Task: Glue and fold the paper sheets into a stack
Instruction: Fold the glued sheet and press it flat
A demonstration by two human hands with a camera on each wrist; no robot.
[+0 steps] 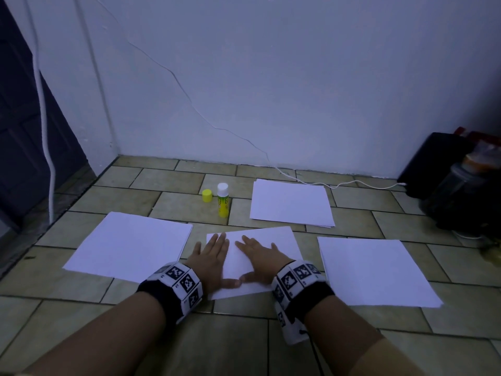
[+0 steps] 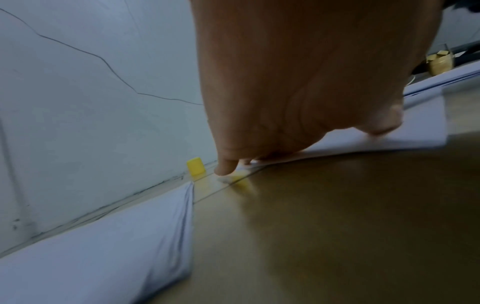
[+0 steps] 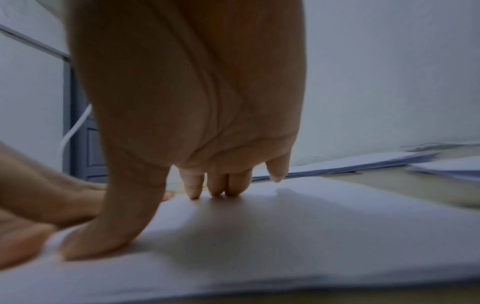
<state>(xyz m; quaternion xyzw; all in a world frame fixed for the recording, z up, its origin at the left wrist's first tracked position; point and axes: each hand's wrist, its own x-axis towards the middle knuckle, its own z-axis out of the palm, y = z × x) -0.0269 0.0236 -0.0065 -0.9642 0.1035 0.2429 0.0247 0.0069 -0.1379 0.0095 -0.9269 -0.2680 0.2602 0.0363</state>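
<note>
the left sheet lies flat on the tiled floor, well left of the left hand, whose straight fingers press the folded paper with its thumb tip meeting the other thumb. beyond the fingertips stand the glue stick and its yellow cap. the right hand presses flat too, fingers together; the far stack lies beyond it, the right sheet beside it.

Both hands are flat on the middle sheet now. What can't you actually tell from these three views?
- Glue on the middle sheet: the folded paper and both hands, left hand and right hand, cover it in every view.
- Glue stick label: too small in the head view; the left wrist view shows only a blurred part past the fingertips.
- Sheet count in the far pile: edges too fine.
- Dark objects at right: dim, cut off by the frame edge.
</note>
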